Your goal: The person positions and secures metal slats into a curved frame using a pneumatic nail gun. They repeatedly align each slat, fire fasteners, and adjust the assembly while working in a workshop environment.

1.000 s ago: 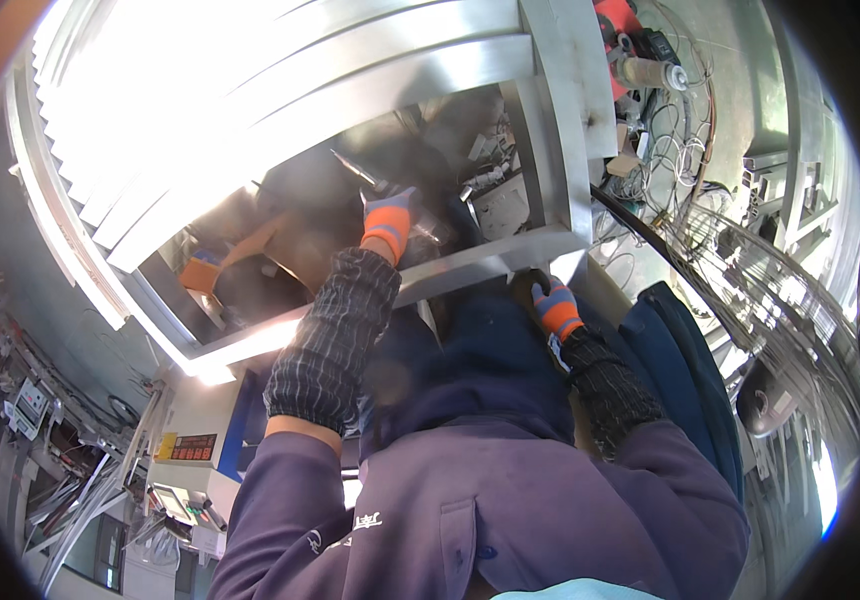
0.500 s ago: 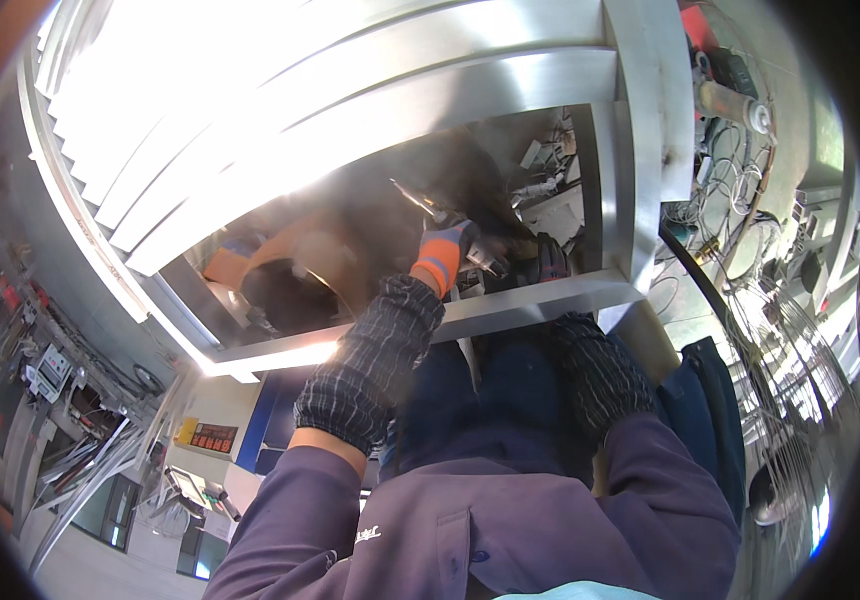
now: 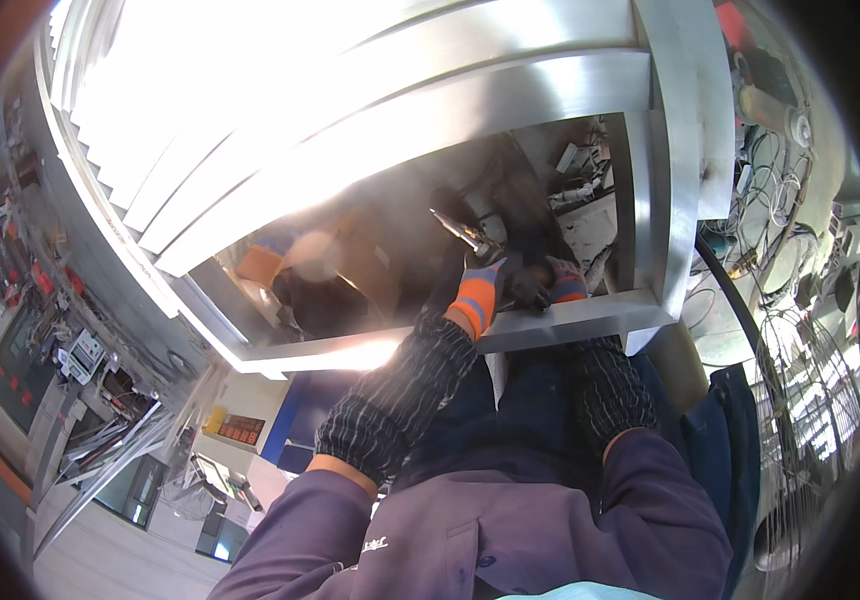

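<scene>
Both my hands wear orange-and-grey gloves with dark fingers and are close together at the near bar of the metal frame (image 3: 590, 312). My left hand (image 3: 484, 286) is closed on a slim, pointed metal-tipped tool (image 3: 462, 232), which looks like a torch. Its tip points up and left into the frame's opening. Beside it, my right hand (image 3: 564, 282) reaches over the near bar with its fingers curled in toward the left hand. What those fingers hold is lost in shadow and dark shapes.
Bright metal slats (image 3: 470, 95) cover the frame's far side. Inside the opening at left lies a brownish rounded shape (image 3: 350, 262). Tangled cables (image 3: 775, 200) and a grey cylinder (image 3: 775, 112) are on the right. A wire fan guard (image 3: 810, 390) stands below them.
My right hand has come up over the near bar and joined the left. The tool and my left hand sit further right, while the whole view has shifted slightly.
</scene>
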`<state>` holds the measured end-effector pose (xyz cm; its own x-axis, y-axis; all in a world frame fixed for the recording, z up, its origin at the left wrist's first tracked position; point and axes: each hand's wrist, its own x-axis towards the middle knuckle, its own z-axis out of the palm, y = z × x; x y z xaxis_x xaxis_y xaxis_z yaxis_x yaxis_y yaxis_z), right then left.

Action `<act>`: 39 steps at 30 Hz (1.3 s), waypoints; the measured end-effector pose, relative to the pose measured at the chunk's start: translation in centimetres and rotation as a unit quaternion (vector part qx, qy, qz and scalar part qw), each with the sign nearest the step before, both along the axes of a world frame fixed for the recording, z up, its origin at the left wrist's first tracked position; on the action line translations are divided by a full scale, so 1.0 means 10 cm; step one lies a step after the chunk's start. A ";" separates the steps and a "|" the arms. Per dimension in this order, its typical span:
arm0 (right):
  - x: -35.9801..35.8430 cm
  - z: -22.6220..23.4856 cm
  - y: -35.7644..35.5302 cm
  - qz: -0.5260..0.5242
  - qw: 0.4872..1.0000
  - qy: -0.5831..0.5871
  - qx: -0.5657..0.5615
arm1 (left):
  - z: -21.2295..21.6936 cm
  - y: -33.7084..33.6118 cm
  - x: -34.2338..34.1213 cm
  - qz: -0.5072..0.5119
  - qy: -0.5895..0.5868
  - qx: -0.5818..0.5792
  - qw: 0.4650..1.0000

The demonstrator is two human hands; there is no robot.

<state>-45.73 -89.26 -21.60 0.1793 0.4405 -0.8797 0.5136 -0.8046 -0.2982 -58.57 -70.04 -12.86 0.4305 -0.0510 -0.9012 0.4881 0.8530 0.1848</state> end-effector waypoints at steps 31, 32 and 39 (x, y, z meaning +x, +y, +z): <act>-0.37 1.22 0.41 0.016 0.996 -0.074 0.037 | 1.80 0.77 -2.71 0.027 0.011 0.389 0.921; -0.34 1.18 0.38 -0.039 0.998 -0.042 0.014 | 1.82 0.73 -2.75 0.090 0.060 0.351 0.930; -0.18 0.79 -0.46 -0.004 1.000 0.003 -0.017 | 2.06 0.63 -2.85 -0.620 0.113 0.451 0.633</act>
